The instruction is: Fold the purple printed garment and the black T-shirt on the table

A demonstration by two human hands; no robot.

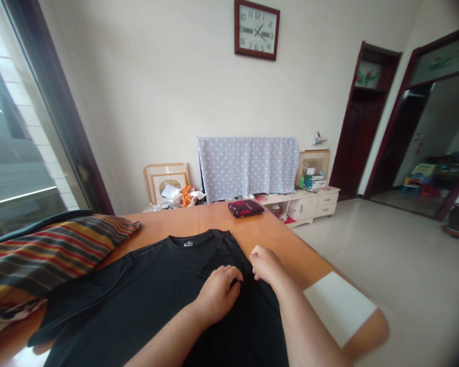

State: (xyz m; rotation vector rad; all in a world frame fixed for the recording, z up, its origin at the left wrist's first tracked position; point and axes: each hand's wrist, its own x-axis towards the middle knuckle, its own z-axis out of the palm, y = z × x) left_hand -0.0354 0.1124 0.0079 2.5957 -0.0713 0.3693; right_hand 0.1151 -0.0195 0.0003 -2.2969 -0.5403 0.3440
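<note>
A black T-shirt (137,300) lies spread on the orange-brown wooden table (210,216), its neckline toward the far side with a small white print inside the collar. My left hand (220,293) is closed over the shirt's right part, thumb and fingers pinching the black cloth. Just beyond and to the right, my right hand (265,262) is curled closed at the shirt's right edge, near the sleeve. Its fingertips are partly hidden, and the sleeve on this side looks folded inward over the body of the shirt.
A striped cloth (57,255) is heaped along the table's left. A folded dark red cloth (245,208) sits at the far end. A white sheet (340,306) lies at the right edge. Beyond stands a white low cabinet (313,206) beside a dotted cover (248,168).
</note>
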